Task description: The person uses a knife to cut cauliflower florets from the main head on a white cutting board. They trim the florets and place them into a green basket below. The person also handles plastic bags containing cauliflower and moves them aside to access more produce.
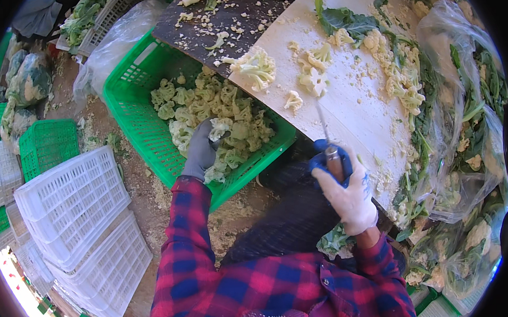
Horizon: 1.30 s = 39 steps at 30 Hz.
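My left hand [201, 148], in a grey glove, reaches into a green plastic crate [136, 131] and grips a pale cauliflower floret [220, 128]. Many cut florets [207, 100] lie heaped beneath it. In a white glove with blue-coated fingers, my right hand [345, 185] holds a knife [333, 160] by its wooden handle. The thin blade points away from me over the edge of a pale board [343, 118]. On that board rest a cut cauliflower piece [255, 69], a cored chunk [314, 81] and a small floret [293, 100].
Leaves and trimmings [399, 75] line the board's right side, beside cauliflowers in clear plastic bags [456, 115]. A dark board [228, 22] with crumbs adjoins at the back. White crates [73, 204] are stacked on the left, near another green crate [48, 142]. Scraps litter the floor [150, 182].
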Available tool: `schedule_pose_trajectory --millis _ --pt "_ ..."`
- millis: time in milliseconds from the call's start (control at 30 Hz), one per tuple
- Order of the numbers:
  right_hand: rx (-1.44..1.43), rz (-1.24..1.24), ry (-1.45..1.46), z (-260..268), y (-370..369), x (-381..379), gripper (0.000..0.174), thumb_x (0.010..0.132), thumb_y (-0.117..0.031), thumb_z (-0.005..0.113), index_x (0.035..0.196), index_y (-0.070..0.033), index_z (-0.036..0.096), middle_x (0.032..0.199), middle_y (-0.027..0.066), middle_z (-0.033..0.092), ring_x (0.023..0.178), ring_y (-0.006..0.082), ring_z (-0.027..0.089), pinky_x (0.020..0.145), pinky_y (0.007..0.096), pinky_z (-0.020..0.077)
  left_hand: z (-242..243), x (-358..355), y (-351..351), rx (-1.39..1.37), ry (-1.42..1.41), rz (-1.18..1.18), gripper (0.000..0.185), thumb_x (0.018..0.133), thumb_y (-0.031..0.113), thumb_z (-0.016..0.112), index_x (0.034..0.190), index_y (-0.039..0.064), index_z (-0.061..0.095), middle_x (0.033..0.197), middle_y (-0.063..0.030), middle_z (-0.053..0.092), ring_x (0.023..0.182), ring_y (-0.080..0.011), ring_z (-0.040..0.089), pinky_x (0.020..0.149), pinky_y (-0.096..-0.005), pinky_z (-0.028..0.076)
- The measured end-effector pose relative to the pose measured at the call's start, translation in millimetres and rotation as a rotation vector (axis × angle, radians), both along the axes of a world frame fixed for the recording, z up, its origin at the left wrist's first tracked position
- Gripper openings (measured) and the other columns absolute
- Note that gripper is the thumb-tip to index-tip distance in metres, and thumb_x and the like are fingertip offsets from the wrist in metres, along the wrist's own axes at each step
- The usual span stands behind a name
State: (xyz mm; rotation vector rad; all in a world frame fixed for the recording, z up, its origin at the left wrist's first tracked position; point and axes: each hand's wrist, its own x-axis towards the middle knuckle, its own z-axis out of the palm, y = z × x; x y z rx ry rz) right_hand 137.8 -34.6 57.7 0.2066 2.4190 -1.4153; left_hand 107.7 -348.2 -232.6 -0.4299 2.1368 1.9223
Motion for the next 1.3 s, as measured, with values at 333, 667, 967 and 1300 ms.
schedule_pose_trajectory --millis 333,667,967,1300 --pt "-0.040 0.027 0.043 -3 -22 7 0.051 0.086 -0.018 0.075 0.131 -0.004 0.057 0.088 0.0061 0.070 0.078 0.0150 0.064 0.077 0.0309 0.0520 20 0 34 -1.037 0.376 0.079 0.077 0.084 0.034 0.070 0.150 0.012 0.038 0.145 -0.0194 0.045 0.131 -0.0407 0.043 0.113 -0.0486 0.034" --pt "-0.008 0.105 0.135 -16 -18 14 0.053 0.086 -0.015 0.075 0.133 -0.005 0.055 0.091 0.0112 0.070 0.080 0.0224 0.068 0.077 0.0338 0.0535 -14 -27 76 -0.574 -0.062 -0.239 0.069 0.089 0.036 0.069 0.149 0.017 0.040 0.143 -0.0091 0.051 0.122 -0.0336 0.056 0.093 -0.0442 0.050" --pt "-0.016 0.122 0.174 -14 -21 17 0.052 0.087 -0.019 0.076 0.133 -0.005 0.055 0.089 0.0122 0.069 0.078 0.0204 0.067 0.076 0.0354 0.0533 47 -4 49 1.333 -0.315 0.216 0.034 0.102 0.039 0.051 0.126 0.016 0.056 0.115 -0.0012 0.064 0.093 -0.0220 0.062 0.051 -0.0193 0.048" --pt "-0.128 -0.455 0.070 0 71 7 0.040 0.089 -0.029 0.069 0.122 -0.007 0.062 0.108 0.0100 0.067 0.098 0.0179 0.063 0.090 0.0326 0.0495 149 2 122 1.005 -0.098 0.056 0.065 0.104 0.049 0.041 0.154 0.008 0.034 0.149 -0.0158 0.047 0.117 -0.0250 0.058 0.091 -0.0307 0.052"
